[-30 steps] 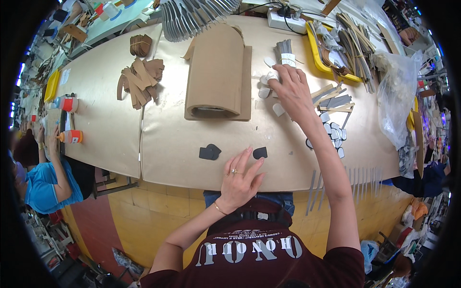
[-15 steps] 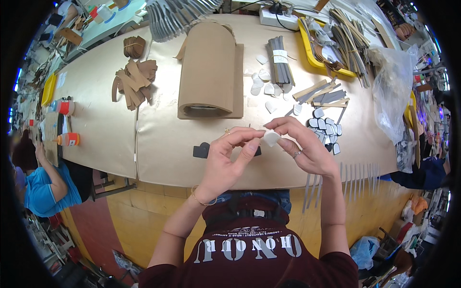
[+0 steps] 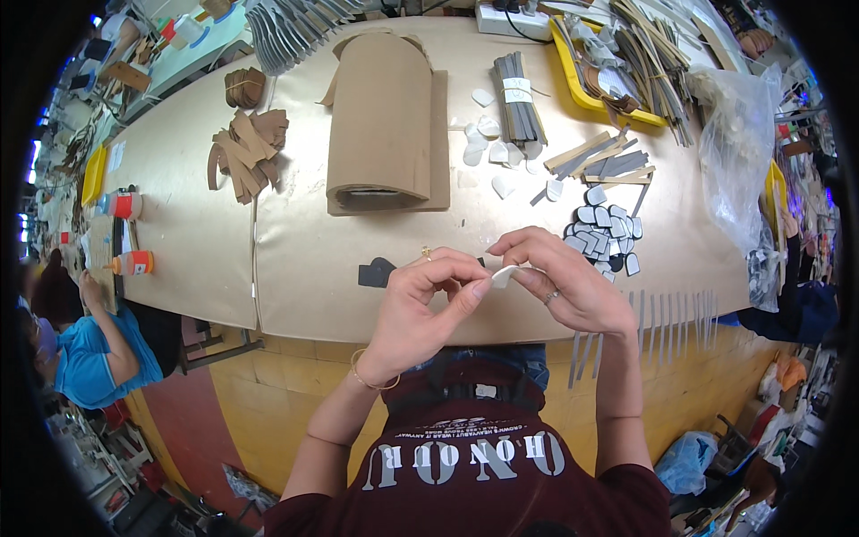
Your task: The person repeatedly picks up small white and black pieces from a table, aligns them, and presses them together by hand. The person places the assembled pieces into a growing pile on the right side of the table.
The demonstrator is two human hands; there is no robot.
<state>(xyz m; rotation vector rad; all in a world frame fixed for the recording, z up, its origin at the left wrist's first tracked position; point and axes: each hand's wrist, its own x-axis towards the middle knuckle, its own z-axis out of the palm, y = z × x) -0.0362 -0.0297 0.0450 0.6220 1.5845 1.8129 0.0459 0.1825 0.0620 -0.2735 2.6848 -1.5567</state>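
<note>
1. A small white piece (image 3: 503,277) is held up btwn both hands, above the near edge of the table (image 3: 304,300), approx. in front of the person's middle. It's seen nearly edge-on, w/ a slight bend.
2. Left hand (image 3: 420,304): thumb & index fingertips are closed tog. at the piece's L end; other fingers are curled loosely. A ring and a thin bracelet are worn.
3. Right hand (image 3: 568,286): the piece's R end is pinched btwn thumb & fingers, w/ little gap left; the exact grip underneath can't be told.
4. Dark pieces (image 3: 374,274) are laid on the table just L of the left hand; another dark bit is mostly hidden behind the fingers.
5. A pile of white-faced, dark-edged pieces (image 3: 601,231) is set beyond the right hand, nr. some loose strips (image 3: 604,161).
6. Loose white pieces (image 3: 483,130) are scattered next to a banded bundle of grey strips (image 3: 519,112).
7. A brown padded roll (image 3: 380,125) is placed mid-table; brown strips (image 3: 246,152) are heaped to its L.
8. Far R, a yellow tray (image 3: 562,67) is filled w/ strips & scraps.
</note>
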